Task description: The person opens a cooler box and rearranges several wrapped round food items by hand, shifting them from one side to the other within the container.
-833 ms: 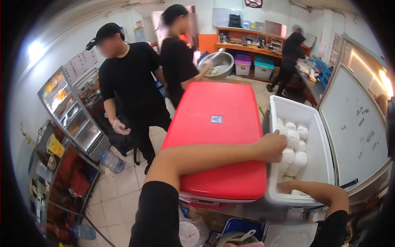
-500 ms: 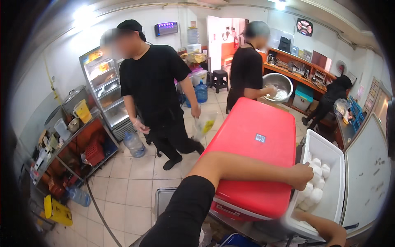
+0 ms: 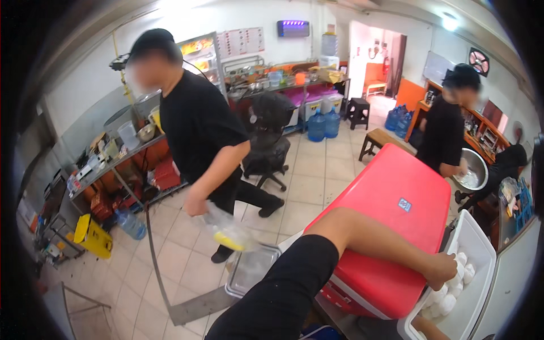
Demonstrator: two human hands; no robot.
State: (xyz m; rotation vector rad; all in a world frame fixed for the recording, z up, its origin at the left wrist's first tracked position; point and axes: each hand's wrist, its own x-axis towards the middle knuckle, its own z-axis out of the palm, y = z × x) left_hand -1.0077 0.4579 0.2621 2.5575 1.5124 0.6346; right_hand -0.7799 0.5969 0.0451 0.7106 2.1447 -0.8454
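My left arm reaches across the lid of a red cooler (image 3: 385, 198). At its end my left hand (image 3: 442, 272) is closed, fingers curled, by the near edge of a white bin (image 3: 485, 266). Whatever the fingers hold, if anything, is hidden. Several white rounded lumps (image 3: 447, 303), resembling dough balls, are piled in the bin beside that hand. Part of my right arm (image 3: 429, 328) shows low at the bin's near end, below the lumps. The fingers of my right hand cannot be made out.
A person in black (image 3: 198, 124) walks on the left with a clear bag (image 3: 226, 229) holding something yellow. Another person (image 3: 445, 130) holds a metal bowl (image 3: 473, 170) beyond the cooler. A metal tray (image 3: 252, 269) lies left of my arm; a black chair (image 3: 266, 141) stands behind.
The view has swung left, so the cooler and bin sit farther right. The walking person has come nearer with the bag. My left hand stays closed by the bin; less of my right arm shows.
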